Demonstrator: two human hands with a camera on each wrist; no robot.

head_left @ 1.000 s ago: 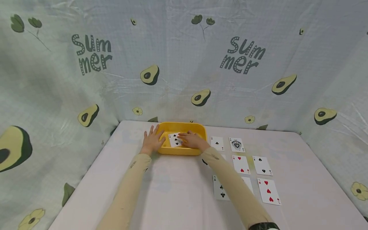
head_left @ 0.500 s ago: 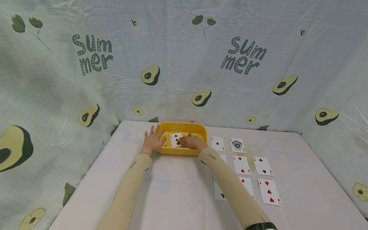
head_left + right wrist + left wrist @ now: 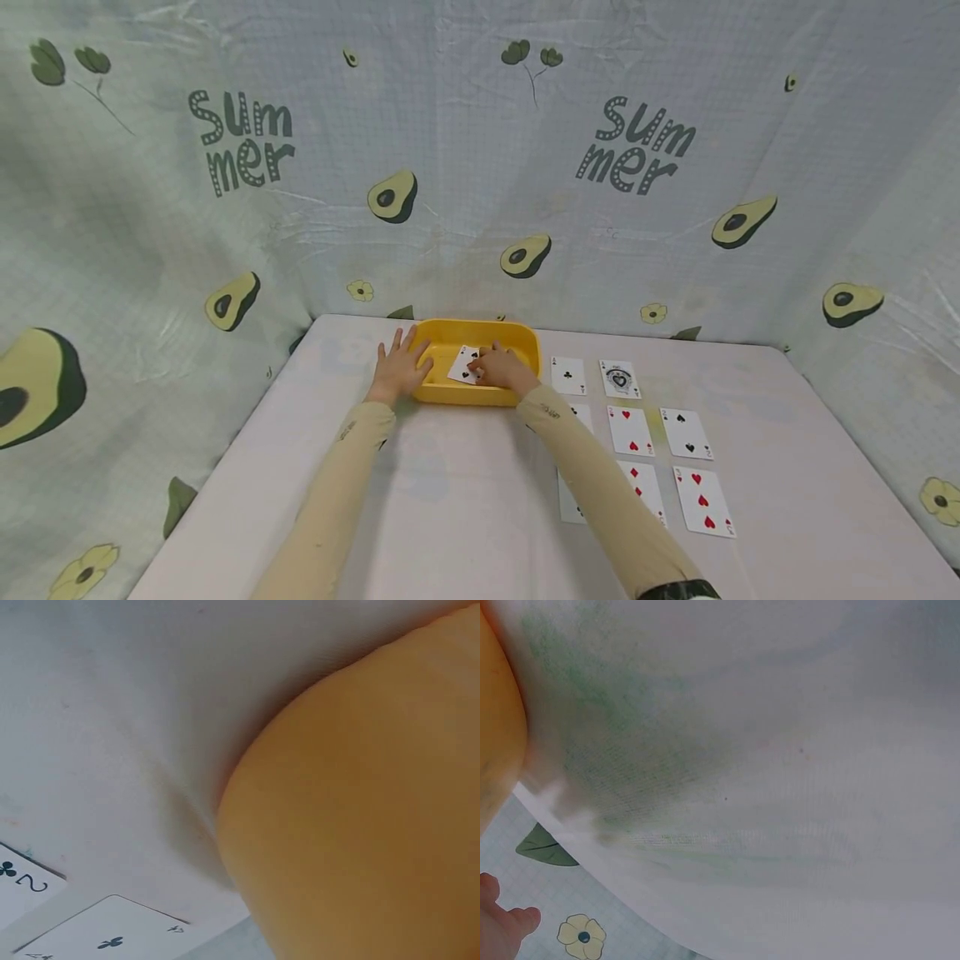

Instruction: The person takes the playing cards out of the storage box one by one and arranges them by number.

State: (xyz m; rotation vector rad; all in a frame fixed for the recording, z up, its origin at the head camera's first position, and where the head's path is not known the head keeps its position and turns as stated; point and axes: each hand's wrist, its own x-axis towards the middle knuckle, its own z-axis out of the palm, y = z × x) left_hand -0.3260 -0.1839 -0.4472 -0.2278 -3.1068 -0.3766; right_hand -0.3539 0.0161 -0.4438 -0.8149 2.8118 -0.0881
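We see a playing card (image 3: 467,365) with black pips inside the yellow tray (image 3: 517,337), just above the middle of the head view. The card is tilted: its long axis runs from lower left to upper right, the top edge leaning toward the tray's back wall. The right hand (image 3: 501,370) lies over the card's right part, fingers curled down onto it; whether it pinches or only presses the card, we cannot tell. The left hand (image 3: 400,365) lies flat with fingers spread and straight, against the tray's left rim, holding nothing.

The tray stands on a pale table (image 3: 450,500) covered with cloth. To the right of the tray, face-up cards lie in rows: an ace of clubs (image 3: 567,375), a patterned card (image 3: 618,378) beside it, a red heart card (image 3: 628,430), a spade card (image 3: 685,432), a diamond card (image 3: 643,487) partly under the right sleeve, and another heart card (image 3: 702,501) at lower right.

A backdrop (image 3: 480,167) printed with avocados, flowers and "Summer" encloses the table at the top, left and right of the frame.
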